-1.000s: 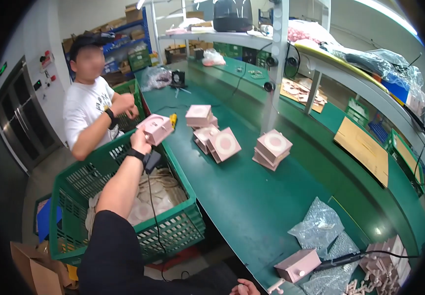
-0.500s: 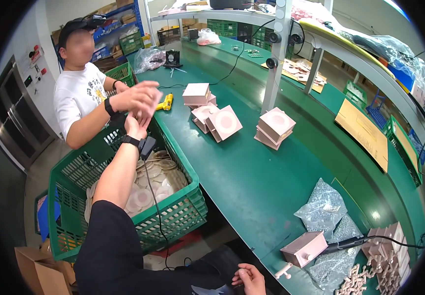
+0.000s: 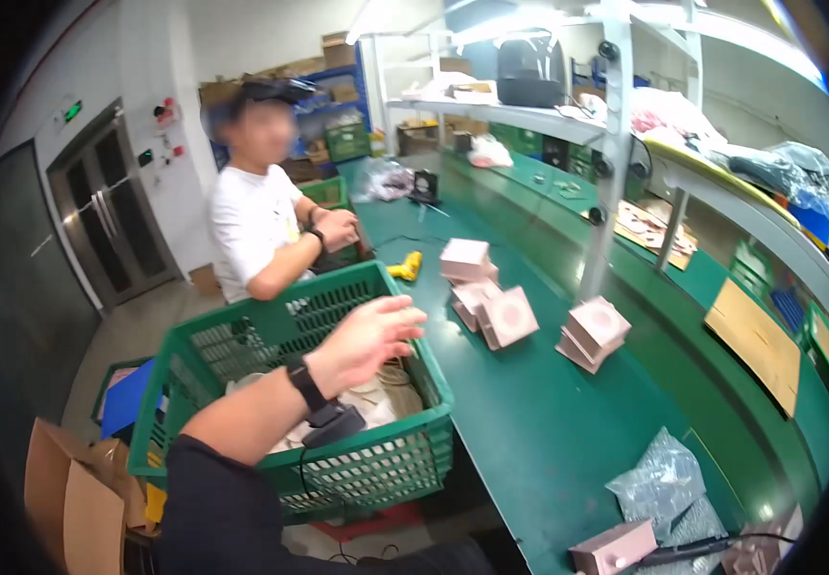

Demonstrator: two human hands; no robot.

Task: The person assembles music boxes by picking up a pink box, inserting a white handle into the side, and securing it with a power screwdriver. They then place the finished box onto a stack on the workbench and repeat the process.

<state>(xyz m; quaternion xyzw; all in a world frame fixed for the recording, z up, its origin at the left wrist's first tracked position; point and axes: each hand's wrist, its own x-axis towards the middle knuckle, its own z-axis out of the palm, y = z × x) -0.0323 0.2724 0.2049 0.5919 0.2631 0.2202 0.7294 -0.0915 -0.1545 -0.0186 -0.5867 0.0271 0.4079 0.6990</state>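
My left hand (image 3: 368,343) is held above the green plastic crate (image 3: 438,379), its fingers stretched out and slightly spread with nothing seen in them. It wears a black wristband with a small black device and cable. Beneath it, pale round discs (image 3: 376,407) lie piled in the crate, partly hidden by my forearm. My right hand is out of the picture. Across the crate, a co-worker's hands (image 3: 338,230) are close together in front of the body; whether they hold anything cannot be made out.
On the green workbench (image 3: 529,422) stand stacks of pale pink boxes (image 3: 508,316), another stack (image 3: 595,331) and a yellow tool (image 3: 405,266). Clear plastic bags (image 3: 659,479) and a knobbed pink box (image 3: 614,548) lie nearer. A metal post (image 3: 608,172) rises from the bench; an open carton (image 3: 79,508) is at left.
My left hand has drawn back from the co-worker's hands toward me, over the crate. The co-worker's arms have come down. My view has tilted up and left; my right hand has left it.
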